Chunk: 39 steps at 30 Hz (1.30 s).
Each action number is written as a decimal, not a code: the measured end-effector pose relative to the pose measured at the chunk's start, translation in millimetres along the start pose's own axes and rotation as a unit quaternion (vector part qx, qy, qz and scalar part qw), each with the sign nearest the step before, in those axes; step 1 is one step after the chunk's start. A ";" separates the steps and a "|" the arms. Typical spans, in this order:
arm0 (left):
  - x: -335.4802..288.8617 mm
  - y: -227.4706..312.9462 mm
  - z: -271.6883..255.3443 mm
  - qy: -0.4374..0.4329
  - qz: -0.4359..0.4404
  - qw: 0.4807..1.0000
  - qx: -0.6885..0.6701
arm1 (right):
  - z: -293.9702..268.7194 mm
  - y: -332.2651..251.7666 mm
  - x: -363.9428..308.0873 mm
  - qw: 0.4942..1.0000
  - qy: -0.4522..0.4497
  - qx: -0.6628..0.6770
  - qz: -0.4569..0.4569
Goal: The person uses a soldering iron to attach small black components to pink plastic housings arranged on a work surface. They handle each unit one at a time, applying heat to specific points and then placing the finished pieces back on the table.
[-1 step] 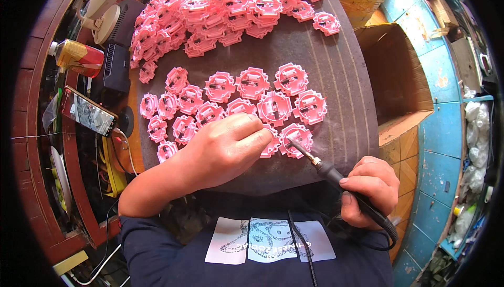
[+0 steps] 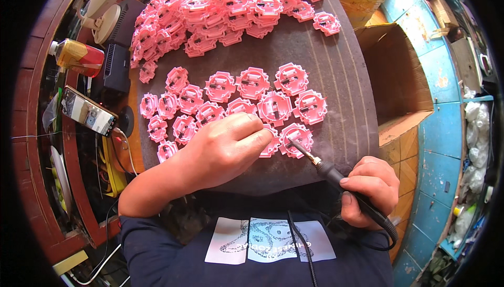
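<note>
My right hand [image 2: 374, 190] grips a soldering iron [image 2: 332, 174] by its black handle. The iron's metal tip reaches into a round pink plastic housing [image 2: 303, 132] at the right end of the nearest row. Just left of it, my left hand [image 2: 231, 140] is closed in a pinch over another pink housing [image 2: 270, 148], which it partly covers. What its fingertips hold, if anything, is hidden. Several more pink housings [image 2: 274, 108] with small dark and metal parts inside lie spread in rows beyond and left of my hands.
A big heap of pink housings [image 2: 210, 16] fills the table's far side. Right of the dark table [image 2: 344, 77] stands an open cardboard box [image 2: 396, 71]; another box [image 2: 362, 3] behind holds pink pieces. At left are a phone [image 2: 89, 111], a bottle [image 2: 79, 58] and cables.
My hands, the soldering iron and the pink housings stay in place. Only the picture on the phone's screen looks different, brighter now.
</note>
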<state>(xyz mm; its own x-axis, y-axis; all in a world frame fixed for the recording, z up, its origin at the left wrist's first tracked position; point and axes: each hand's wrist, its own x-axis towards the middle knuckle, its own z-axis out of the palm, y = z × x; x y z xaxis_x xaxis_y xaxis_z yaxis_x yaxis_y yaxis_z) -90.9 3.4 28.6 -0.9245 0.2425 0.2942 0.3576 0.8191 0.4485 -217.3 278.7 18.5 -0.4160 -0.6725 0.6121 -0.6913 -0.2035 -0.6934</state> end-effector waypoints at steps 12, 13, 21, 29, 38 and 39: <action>3.5 6.9 7.7 -0.040 0.016 0.999 -0.029 | -12.2 -7.2 -11.2 0.999 0.031 -0.033 0.020; 4.2 7.3 9.0 -0.044 0.021 0.999 -0.026 | -13.0 -7.5 -11.0 0.999 0.028 -0.038 0.017; 12.4 8.9 16.0 -0.059 0.043 0.997 -0.017 | -13.6 -6.8 -21.9 0.998 0.029 -0.049 0.033; 12.1 6.7 17.4 -0.058 0.040 0.997 -0.008 | -13.0 -3.6 -15.5 0.999 0.024 -0.037 0.015; 10.3 4.4 23.3 -0.036 0.053 0.998 0.011 | -12.4 -3.7 -16.2 0.999 0.026 -0.034 0.017; 10.3 5.0 22.4 -0.043 0.046 0.998 0.006 | -12.1 -3.2 -17.0 0.999 0.024 -0.037 0.015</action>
<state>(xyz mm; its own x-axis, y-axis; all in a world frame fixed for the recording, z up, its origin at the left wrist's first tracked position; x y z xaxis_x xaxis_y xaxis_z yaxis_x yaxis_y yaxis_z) -101.6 21.7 14.9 -0.8963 0.3596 0.2597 0.4396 0.7981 0.4120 -215.3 299.4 14.9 -0.4646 -0.6421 0.6097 -0.7188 -0.1286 -0.6832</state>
